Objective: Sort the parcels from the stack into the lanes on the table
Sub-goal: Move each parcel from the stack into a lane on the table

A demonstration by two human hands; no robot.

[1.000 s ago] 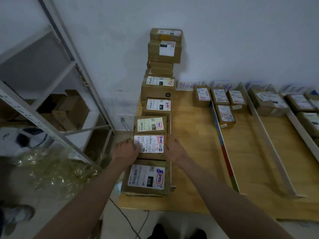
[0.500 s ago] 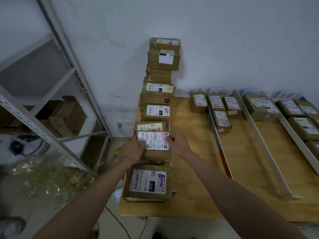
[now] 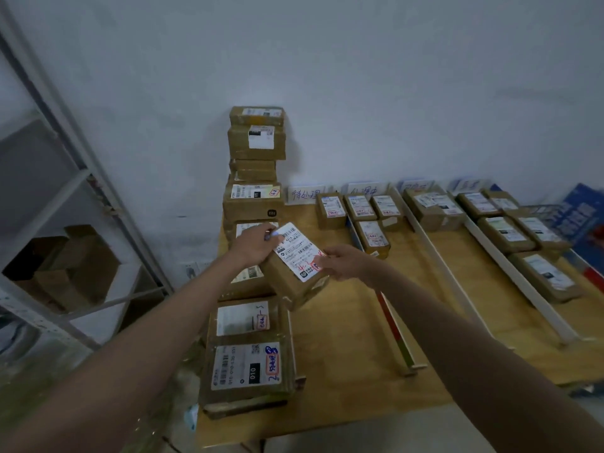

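Note:
A brown cardboard parcel (image 3: 295,268) with a white shipping label hangs tilted in the air above the table's left side. My left hand (image 3: 253,245) grips its left end and my right hand (image 3: 343,261) grips its right end. Below it the row of stacked parcels (image 3: 248,351) runs along the table's left edge, rising to a tall stack (image 3: 256,148) against the wall. Sorted parcels (image 3: 359,209) lie in lanes split by white divider strips (image 3: 434,253), with paper lane labels (image 3: 305,193) at the wall.
The wooden table (image 3: 346,351) has bare room in the near parts of the lanes. A metal shelf rack (image 3: 81,178) with cardboard boxes stands at the left. A blue box (image 3: 585,214) sits at the far right.
Both hands have lifted the labelled parcel off the stack, carried it up and to the right, and tilted it. The camera view has shifted right and upward.

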